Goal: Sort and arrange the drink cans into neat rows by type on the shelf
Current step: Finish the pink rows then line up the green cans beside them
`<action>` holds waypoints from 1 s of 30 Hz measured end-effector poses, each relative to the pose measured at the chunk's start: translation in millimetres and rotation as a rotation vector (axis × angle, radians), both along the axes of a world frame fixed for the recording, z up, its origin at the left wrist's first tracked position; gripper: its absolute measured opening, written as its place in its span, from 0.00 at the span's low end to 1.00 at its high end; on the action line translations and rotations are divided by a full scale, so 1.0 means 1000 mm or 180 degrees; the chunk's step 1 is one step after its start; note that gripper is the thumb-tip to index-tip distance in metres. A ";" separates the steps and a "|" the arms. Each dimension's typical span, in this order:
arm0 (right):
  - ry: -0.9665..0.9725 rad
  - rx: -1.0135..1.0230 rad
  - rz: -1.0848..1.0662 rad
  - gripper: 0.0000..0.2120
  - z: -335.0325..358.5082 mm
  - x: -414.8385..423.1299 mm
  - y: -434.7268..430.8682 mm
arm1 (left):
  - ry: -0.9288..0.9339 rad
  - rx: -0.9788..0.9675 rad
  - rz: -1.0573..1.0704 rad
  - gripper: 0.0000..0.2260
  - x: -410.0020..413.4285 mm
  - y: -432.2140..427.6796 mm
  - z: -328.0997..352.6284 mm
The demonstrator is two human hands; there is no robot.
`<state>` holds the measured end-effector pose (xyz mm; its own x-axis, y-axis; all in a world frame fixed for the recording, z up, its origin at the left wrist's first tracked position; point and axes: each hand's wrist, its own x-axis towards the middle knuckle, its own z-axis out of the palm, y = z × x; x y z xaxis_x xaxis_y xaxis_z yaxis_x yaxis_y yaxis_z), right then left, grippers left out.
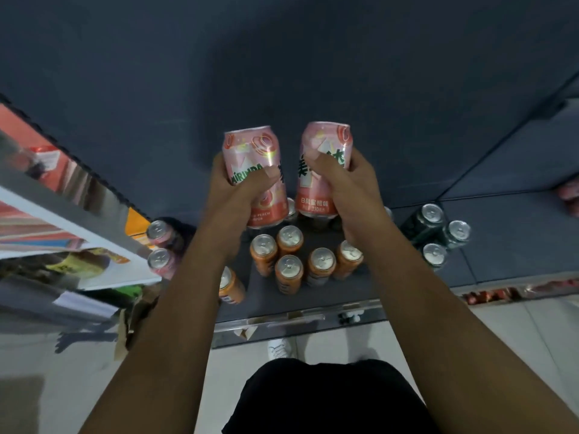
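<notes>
My left hand (241,186) grips a pink peach Mirinda can (252,151), held upright above the shelf. My right hand (344,186) grips a second pink can (326,142) right beside it. Both cans hang over the back of the dark shelf (501,239). Below them stand several orange cans (289,264) in a loose cluster. One more orange can (230,286) shows partly behind my left forearm. Two pink cans (161,245) stand at the shelf's left end. Three dark green cans (438,233) stand to the right.
A dark back panel (282,73) rises behind the shelf. A neighbouring rack (62,214) with packaged goods juts in at the left. The shelf's metal front edge (297,317) runs above the pale floor, where my white shoe (279,349) shows. Red items (501,294) line a lower right shelf.
</notes>
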<state>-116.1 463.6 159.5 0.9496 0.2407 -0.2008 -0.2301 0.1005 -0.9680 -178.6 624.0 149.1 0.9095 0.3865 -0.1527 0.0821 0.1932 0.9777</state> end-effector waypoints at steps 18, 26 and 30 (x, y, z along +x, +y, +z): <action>-0.0161 0.0175 -0.1393 0.09 0.019 -0.035 -0.345 | 0.0231 -0.1225 -0.1205 0.22 0.027 -0.332 0.030; 0.0028 0.0195 -0.2019 0.17 0.021 -0.074 -0.477 | 0.0752 -0.1479 -0.2036 0.25 0.022 -0.470 0.044; -0.0041 0.0068 -0.2257 0.21 0.022 -0.088 -0.521 | 0.0757 -0.1234 -0.2566 0.30 0.023 -0.520 0.052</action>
